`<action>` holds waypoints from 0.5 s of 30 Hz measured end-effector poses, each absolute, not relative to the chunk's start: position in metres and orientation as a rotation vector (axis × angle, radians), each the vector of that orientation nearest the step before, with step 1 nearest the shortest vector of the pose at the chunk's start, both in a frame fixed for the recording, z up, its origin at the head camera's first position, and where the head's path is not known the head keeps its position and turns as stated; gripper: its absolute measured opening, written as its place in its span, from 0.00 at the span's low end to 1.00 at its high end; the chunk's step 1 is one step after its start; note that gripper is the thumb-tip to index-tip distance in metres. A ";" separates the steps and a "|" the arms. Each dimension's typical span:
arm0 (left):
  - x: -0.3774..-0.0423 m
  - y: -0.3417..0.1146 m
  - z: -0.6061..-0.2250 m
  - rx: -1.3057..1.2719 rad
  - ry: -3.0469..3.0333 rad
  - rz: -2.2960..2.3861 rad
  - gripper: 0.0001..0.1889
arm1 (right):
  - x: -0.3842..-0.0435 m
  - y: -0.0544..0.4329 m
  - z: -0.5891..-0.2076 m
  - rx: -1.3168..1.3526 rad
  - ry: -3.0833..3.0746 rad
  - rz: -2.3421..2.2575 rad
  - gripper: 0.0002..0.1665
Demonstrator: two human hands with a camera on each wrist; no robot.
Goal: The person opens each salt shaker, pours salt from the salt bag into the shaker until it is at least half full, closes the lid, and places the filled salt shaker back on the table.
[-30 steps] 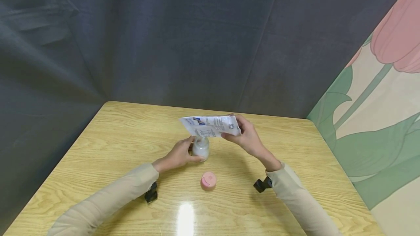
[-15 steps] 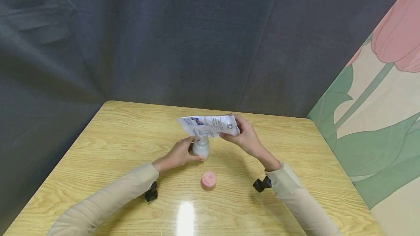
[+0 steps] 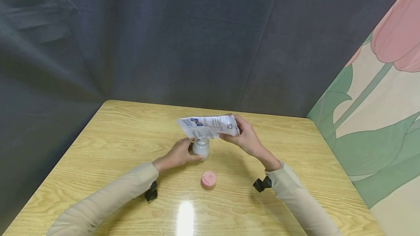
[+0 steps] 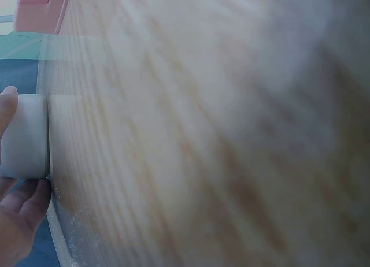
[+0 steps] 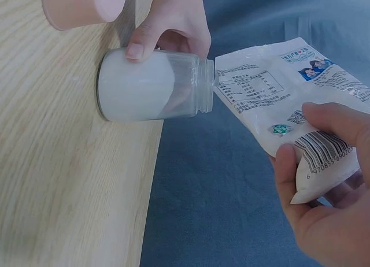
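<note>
A small glass jar (image 5: pixel 141 88), partly filled with white powder or grains, stands upright on the table. My left hand (image 3: pixel 178 154) grips its side, the thumb at the front and the other fingers behind. Above the jar's mouth a printed white plastic packet (image 3: pixel 208 126) is tilted with one corner at the rim. My right hand (image 3: pixel 246 136) holds the packet's other end, near its barcode, as the right wrist view shows. Whether grains are falling from the packet is too small to tell. In the left wrist view the jar (image 4: pixel 26 137) shows only its lower part.
A pink round lid (image 3: pixel 208 180) lies on the wooden table (image 3: pixel 131 130), nearer to me than the jar. A dark curtain (image 3: pixel 183 39) hangs behind the table. At the right is a wall panel (image 3: pixel 367 130) with painted tulips.
The packet's free end has shifted slightly left and lower over the jar's mouth. The left hand, the jar and the pink lid have stayed in place.
</note>
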State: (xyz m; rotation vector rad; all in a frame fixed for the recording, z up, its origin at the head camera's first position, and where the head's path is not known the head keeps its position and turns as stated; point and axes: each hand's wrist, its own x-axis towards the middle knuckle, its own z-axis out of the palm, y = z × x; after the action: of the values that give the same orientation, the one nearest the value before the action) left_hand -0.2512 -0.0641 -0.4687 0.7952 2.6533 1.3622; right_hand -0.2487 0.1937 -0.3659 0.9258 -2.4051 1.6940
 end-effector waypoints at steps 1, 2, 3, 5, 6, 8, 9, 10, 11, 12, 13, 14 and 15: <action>-0.251 -0.064 -0.469 0.797 2.652 1.366 0.50 | -0.249 0.194 -0.366 0.928 -2.406 1.690 0.34; -0.251 -0.064 -0.469 0.797 2.653 1.368 0.50 | -0.249 0.194 -0.366 0.928 -2.408 1.687 0.34; -0.251 -0.064 -0.469 0.797 2.652 1.368 0.50 | -0.249 0.194 -0.366 0.929 -2.409 1.686 0.34; -0.251 -0.064 -0.468 0.805 2.650 1.375 0.50 | -0.249 0.195 -0.366 0.931 -2.414 1.686 0.34; -0.251 -0.064 -0.468 0.804 2.651 1.372 0.50 | -0.249 0.195 -0.366 0.932 -2.416 1.687 0.34; -0.250 -0.064 -0.468 0.804 2.649 1.370 0.50 | -0.249 0.195 -0.366 0.936 -2.421 1.690 0.34; -0.250 -0.064 -0.468 0.803 2.647 1.369 0.51 | -0.249 0.196 -0.366 0.934 -2.425 1.688 0.34; -0.250 -0.065 -0.469 0.807 2.646 1.370 0.50 | -0.249 0.196 -0.365 0.932 -2.426 1.690 0.34; -0.250 -0.065 -0.469 0.804 2.643 1.369 0.50 | -0.249 0.197 -0.365 0.930 -2.426 1.694 0.34; -0.251 -0.065 -0.469 0.800 2.644 1.365 0.50 | -0.249 0.197 -0.365 0.927 -2.426 1.693 0.34; -0.251 -0.065 -0.469 0.803 2.643 1.364 0.50 | -0.250 0.197 -0.365 0.927 -2.425 1.693 0.34; -0.251 -0.065 -0.469 0.805 2.645 1.360 0.50 | -0.250 0.198 -0.365 0.922 -2.427 1.691 0.34; -0.251 -0.065 -0.470 0.808 2.645 1.359 0.51 | -0.250 0.198 -0.364 0.919 -2.427 1.690 0.34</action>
State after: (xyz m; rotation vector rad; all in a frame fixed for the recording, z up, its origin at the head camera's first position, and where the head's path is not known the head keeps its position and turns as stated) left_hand -0.2513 -0.0648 -0.4696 0.8079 2.6455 1.3591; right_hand -0.2500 0.1983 -0.3643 0.9193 -2.4272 1.6895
